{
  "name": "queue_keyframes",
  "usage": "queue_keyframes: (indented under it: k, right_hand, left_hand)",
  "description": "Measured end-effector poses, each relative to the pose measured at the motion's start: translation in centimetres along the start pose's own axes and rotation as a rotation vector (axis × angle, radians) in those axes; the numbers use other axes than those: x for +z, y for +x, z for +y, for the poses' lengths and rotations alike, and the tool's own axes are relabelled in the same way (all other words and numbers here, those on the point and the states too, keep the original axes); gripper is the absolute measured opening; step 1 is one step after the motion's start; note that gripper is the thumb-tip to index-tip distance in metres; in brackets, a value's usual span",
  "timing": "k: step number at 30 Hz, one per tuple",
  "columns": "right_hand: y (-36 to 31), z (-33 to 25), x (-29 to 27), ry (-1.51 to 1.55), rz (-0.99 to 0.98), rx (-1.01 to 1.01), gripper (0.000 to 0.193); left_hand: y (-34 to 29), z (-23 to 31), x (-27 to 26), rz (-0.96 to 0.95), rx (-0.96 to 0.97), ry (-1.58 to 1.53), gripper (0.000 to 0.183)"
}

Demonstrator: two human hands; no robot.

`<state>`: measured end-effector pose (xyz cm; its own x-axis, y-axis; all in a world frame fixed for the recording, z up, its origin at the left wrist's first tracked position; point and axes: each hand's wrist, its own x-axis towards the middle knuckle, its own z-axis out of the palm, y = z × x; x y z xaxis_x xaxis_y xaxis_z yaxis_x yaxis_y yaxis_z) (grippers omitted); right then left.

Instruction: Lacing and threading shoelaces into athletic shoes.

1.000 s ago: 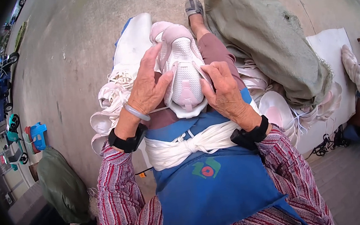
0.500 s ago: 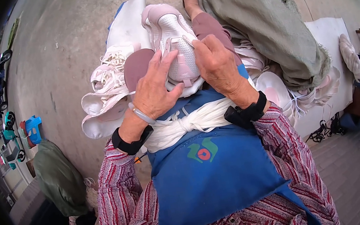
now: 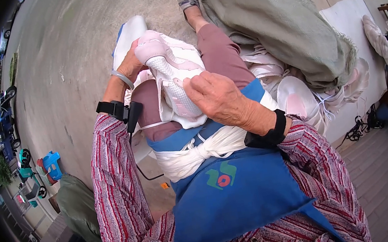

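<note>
A white mesh shoe upper with pale pink trim (image 3: 167, 68) lies tilted across my lap, its pink-trimmed end pointing away to the left. Behind that far end my left hand (image 3: 132, 64) is closed, its fingertips partly hidden by the upper. My right hand (image 3: 220, 97) has curled fingers pinched against the upper's right side, close to its opening; anything small between the fingertips is hidden. Tied round my waist over a blue apron (image 3: 234, 204) is a bundle of white shoelaces (image 3: 203, 153).
More pink and white shoe uppers (image 3: 294, 98) lie to my right beside a large grey-green cloth (image 3: 269, 23). A white sheet (image 3: 355, 26) spreads beyond it. Black cords (image 3: 357, 129) lie on the floor at right. A blue plastic stool (image 3: 53, 165) stands at far left.
My left hand has moved from the upper's near part to its far end. The upper has turned, its far end swinging left and lifting. My right hand has come left and nearer.
</note>
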<state>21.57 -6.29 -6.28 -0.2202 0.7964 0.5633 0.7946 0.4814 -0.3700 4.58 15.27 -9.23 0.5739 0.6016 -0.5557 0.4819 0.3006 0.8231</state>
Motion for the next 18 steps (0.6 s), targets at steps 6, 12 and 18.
queue_keyframes:
  k: [6, 12, 18]
  right_hand:
    - [-1.3, 0.0, 0.8, -0.039, -0.083, 0.022, 0.029]
    - [-0.2, 1.0, 1.5, 0.066, 0.015, 0.206, 0.019]
    - [-0.1, 1.9, 1.5, 0.126, 0.032, 0.331, 0.023]
  left_hand:
    - [0.9, 3.6, 2.2, -0.032, 0.035, 0.002, 0.061]
    - [1.7, 0.7, 0.1, -0.037, -0.007, -0.310, 0.067]
    - [-4.2, -0.7, 2.2, 0.590, 0.392, 0.282, 0.052]
